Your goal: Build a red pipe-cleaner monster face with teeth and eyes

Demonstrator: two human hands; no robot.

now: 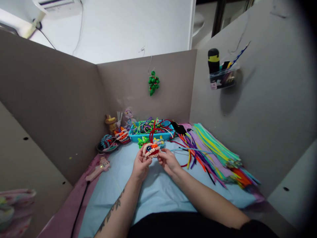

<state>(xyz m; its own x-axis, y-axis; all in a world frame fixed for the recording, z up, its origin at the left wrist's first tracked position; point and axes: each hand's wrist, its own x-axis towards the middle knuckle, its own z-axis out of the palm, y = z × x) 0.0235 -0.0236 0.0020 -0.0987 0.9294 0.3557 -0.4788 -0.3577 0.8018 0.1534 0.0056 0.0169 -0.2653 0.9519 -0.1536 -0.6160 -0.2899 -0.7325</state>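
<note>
Between both hands, above the light blue cloth (119, 178), is a pipe-cleaner figure (151, 150) in cream and red with a blue eye and an orange tuft. My left hand (141, 165) is closed on its left side, thumb at the lower edge. The fingers of my right hand (168, 161) pinch its right side. Red pipe cleaners (153, 131) rise behind the figure; whether they join it I cannot tell. Just behind it are a green fuzzy figure (143, 142) and a light blue and yellow one (160, 142), both partly hidden.
A blue basket (138, 136) of tangled pipe cleaners stands at the back. Bundles of coloured pipe cleaners (210, 145) lie right. At left are a dark bowl (107, 150), an orange-white figure (122, 135) and a pink corded tool (97, 171). Grey panels (158, 105) enclose the table.
</note>
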